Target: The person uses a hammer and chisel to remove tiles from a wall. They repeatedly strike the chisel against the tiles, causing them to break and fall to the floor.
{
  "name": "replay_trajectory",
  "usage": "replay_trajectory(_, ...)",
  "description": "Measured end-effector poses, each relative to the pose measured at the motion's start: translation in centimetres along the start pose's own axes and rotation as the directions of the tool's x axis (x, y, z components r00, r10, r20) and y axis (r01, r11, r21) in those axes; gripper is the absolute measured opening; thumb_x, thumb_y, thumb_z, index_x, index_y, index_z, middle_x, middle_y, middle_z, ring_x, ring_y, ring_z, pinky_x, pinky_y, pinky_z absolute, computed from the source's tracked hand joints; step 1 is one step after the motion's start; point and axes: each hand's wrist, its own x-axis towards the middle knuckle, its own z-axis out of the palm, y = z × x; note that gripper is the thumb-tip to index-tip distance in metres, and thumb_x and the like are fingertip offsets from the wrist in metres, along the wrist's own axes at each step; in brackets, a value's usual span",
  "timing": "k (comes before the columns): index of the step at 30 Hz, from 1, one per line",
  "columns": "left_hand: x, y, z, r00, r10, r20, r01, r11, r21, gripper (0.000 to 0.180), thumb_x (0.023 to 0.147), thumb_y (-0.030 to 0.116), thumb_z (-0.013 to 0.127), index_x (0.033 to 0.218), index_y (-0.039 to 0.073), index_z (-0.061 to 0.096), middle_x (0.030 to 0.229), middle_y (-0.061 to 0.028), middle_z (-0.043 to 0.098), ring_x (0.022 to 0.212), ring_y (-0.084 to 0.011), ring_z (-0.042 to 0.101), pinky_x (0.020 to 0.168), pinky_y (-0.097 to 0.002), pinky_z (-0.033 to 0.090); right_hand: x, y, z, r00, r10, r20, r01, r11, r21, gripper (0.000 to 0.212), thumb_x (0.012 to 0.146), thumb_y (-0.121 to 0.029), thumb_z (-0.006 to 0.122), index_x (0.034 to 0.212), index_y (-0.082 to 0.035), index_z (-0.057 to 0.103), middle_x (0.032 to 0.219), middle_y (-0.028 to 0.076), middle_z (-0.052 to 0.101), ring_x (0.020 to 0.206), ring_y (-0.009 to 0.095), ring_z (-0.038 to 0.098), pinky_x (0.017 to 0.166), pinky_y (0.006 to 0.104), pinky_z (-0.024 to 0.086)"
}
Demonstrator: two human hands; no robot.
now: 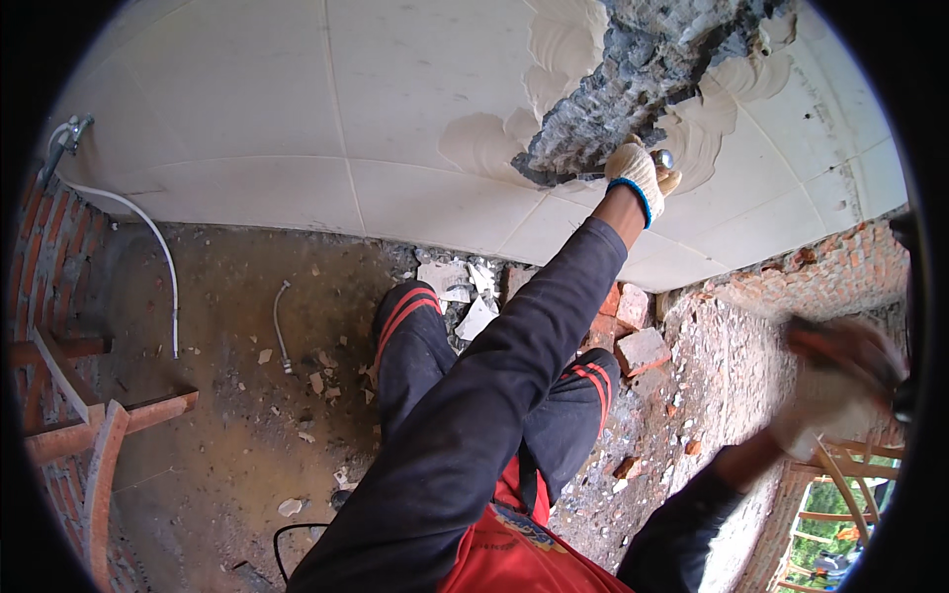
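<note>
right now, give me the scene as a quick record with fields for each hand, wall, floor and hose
left hand: gloved, gripping a metal tool with a rounded end, at the rough patch
right hand: out to the right, blurred; seems to hold a brownish thing, kind unclear
wall: pale, with a rough grey patch
floor: murky, strewn with debris; broken bricks near the knees
hose: white, at left

Gloved left hand grips round-ended metal tool at gouged patch in pale tiled wall, motion-blurred right hand holds blurred reddish-brown tool well apart, bricks and white shards lie by the knees, white hose hangs left above muddy floor.
</note>
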Motion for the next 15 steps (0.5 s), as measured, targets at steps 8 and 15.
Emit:
replay_trajectory(8, 1.0, 0.0, 0.7, 1.0, 0.006, 0.009, -0.006, 1.0, 0.008, 0.03, 0.093, 0.032, 0.037, 0.11, 0.01, 0.05, 0.096, -0.0086, 0.058, 0.088, -0.0233, 0.059, 0.073, -0.0388, 0.053, -7.3, 1.0, 1.4, 0.56, 0.493, 0.666, -0.783, 0.578, 0.231, 0.011, 0.072, -0.003, 0.049, 0.083, -0.005, 0.049, 0.059, -0.003, 0.046, 0.042, 0.006, 0.041, 0.036, 0.019, 0.031)
replay_trajectory(15, -1.2, 0.1, 0.7, 0.997, -0.021, -0.076, 0.015, 0.997, -0.075, 0.026, 0.089, 0.032, 0.047, 0.106, 0.013, 0.052, 0.096, -0.0116, 0.057, 0.083, -0.0256, 0.06, 0.068, -0.0431, 0.056, 3.5, -1.5, -12.9, 0.966, 0.147, -0.213, -0.028, 0.878, 0.477, 0.027, 0.075, -0.007, 0.045, 0.098, 0.005, 0.052, 0.068, 0.005, 0.048, 0.059, 0.009, 0.046, 0.049, 0.0175, 0.037)
